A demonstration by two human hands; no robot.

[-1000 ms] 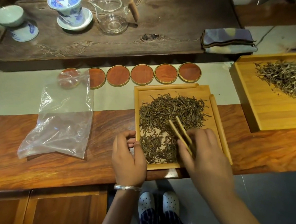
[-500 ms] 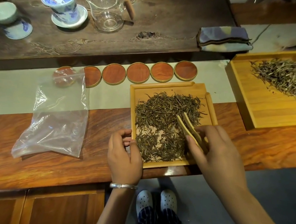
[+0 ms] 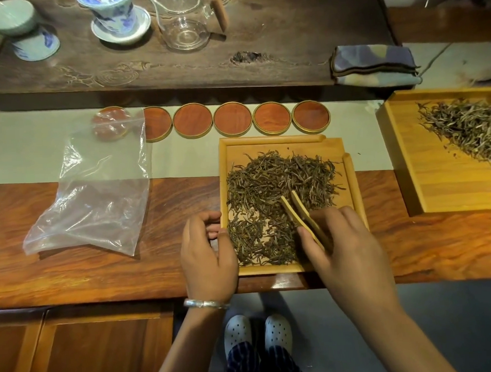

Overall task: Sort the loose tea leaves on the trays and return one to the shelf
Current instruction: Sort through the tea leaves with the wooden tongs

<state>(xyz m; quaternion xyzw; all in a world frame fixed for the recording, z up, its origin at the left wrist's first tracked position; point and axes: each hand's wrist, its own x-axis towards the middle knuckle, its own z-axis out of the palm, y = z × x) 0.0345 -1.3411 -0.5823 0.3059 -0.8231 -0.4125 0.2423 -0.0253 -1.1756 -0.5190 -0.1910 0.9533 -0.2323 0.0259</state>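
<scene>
A small bamboo tray [image 3: 279, 143] sits at the near edge of the reddish wooden table [image 3: 72, 274], its far half on a pale green runner [image 3: 23, 149], and dark loose tea leaves [image 3: 270, 184] cover most of its floor, with a bare patch near the middle. The right hand [image 3: 347, 246] grips a pair of bamboo tongs [image 3: 299, 211], whose tips lie in the leaves slightly parted. The left hand [image 3: 206, 256] rests at the tray's left rim, fingers curled loosely, holding nothing. To the right, well apart, a larger bamboo tray [image 3: 438, 192] holds paler leaves [image 3: 469, 128] and runs out of view. A clear plastic bag [image 3: 97, 199] lies to the left, covering one of six round wooden coasters [image 3: 232, 118] lined along the runner. Beyond them a dark tea board [image 3: 288, 41] carries a glass pitcher [image 3: 184, 21], a blue-and-white lidded cup [image 3: 116, 13] and a folded cloth [image 3: 374, 65]. Open wood lies between the bag and the small tray.
</scene>
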